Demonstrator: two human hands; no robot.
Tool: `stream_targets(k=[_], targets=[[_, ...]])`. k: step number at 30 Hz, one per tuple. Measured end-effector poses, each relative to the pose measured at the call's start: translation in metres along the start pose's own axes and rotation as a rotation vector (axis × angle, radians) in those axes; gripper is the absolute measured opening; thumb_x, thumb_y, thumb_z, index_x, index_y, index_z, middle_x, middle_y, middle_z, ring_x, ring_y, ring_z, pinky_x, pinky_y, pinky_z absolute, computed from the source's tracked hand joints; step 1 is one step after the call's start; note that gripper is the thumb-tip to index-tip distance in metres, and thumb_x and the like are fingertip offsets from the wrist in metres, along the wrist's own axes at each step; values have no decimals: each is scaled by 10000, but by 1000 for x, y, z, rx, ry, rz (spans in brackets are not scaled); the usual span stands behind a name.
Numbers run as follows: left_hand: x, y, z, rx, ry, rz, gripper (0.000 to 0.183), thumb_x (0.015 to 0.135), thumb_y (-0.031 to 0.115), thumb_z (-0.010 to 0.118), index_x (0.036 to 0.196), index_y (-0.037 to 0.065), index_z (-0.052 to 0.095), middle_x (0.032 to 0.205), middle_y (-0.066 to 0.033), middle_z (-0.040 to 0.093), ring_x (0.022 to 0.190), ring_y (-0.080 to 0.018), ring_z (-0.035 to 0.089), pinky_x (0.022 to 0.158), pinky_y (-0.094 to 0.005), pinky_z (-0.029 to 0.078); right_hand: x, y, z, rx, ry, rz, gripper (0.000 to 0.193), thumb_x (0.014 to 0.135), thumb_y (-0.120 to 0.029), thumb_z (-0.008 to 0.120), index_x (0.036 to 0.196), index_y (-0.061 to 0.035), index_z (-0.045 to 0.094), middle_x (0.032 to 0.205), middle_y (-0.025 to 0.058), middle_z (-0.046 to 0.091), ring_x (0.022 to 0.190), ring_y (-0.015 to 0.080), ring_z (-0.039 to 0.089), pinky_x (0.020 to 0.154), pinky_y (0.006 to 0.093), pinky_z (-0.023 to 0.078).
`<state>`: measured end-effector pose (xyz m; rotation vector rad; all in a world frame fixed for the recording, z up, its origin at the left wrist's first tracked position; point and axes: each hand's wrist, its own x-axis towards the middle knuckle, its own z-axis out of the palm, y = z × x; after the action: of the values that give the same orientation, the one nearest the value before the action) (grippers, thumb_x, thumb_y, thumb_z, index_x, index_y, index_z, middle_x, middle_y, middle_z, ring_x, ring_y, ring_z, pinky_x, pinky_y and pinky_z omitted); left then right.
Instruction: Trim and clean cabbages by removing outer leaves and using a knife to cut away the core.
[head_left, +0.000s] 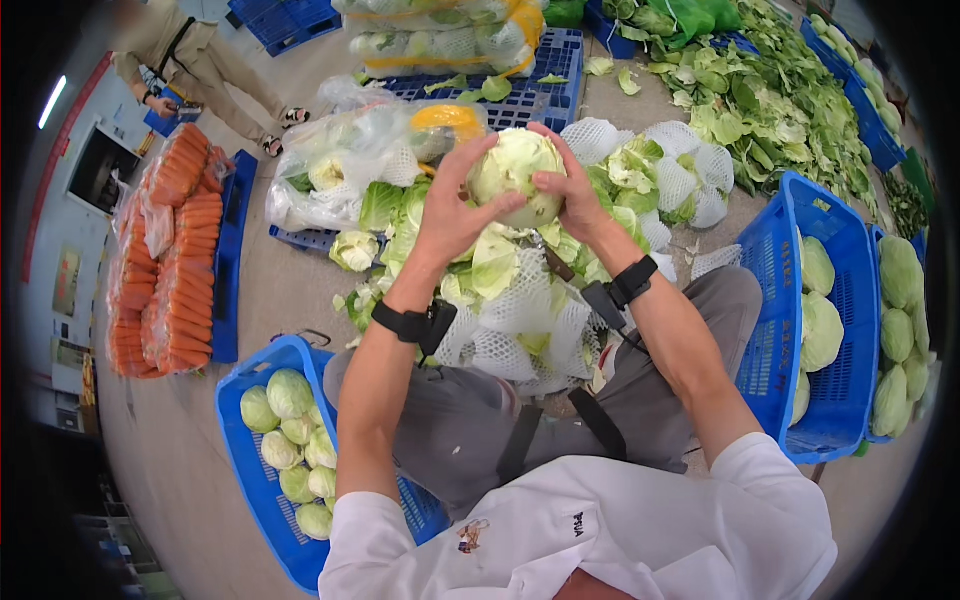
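A pale green cabbage (515,172) is held up between my two hands, above a heap of loose leaves. My left hand (460,205) wraps its left side, thumb across the front. On the other side my right hand (572,190) grips it, thumb on the front face. Beneath lie cut cabbage leaves (495,265) and white foam net sleeves (520,305). A dark narrow object (558,264) pokes out among them; its kind is unclear. Dark straps with small boxes sit on both my wrists.
Blue crates of cabbages stand at my left (235,430) and right (765,280). Ahead are a bagged cabbage pile (330,140) and a blue pallet (560,75). A leaf heap (750,110) spreads far right. Bagged carrots (185,260) and a standing person (200,70) are left.
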<state>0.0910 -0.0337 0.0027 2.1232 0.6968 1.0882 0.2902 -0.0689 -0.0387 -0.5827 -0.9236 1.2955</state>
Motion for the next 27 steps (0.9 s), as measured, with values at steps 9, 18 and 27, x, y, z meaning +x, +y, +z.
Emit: stream_targets(k=[9, 18, 27], targets=[[-6, -2, -27, 126, 25, -178, 338, 892, 264, 786, 1087, 18, 662, 959, -44, 696, 897, -141, 656, 774, -295, 531, -12, 3, 11, -46, 100, 263, 631, 877, -297, 729, 1426, -92, 495, 1330, 115, 607, 1144, 239, 648, 952, 405, 560], [-20, -67, -26, 224, -109, -180, 256, 856, 188, 795, 891, 13, 612, 761, -1, 594, 726, -104, 546, 684, -281, 468, -23, 40, -18, 144, 257, 617, 718, 914, -686, 507, 1417, -175, 542, 1390, 123, 594, 1221, 336, 615, 957, 615, 518], [-24, -130, -11, 223, -151, -406, 647, 934, 531, 662, 1455, 163, 553, 1345, -148, 638, 1210, -277, 620, 961, -415, 522, 2, 60, -54, 274, 171, 602, 733, 945, -681, 429, 1454, -160, 509, 1400, 139, 599, 1194, 377, 637, 877, 629, 555]])
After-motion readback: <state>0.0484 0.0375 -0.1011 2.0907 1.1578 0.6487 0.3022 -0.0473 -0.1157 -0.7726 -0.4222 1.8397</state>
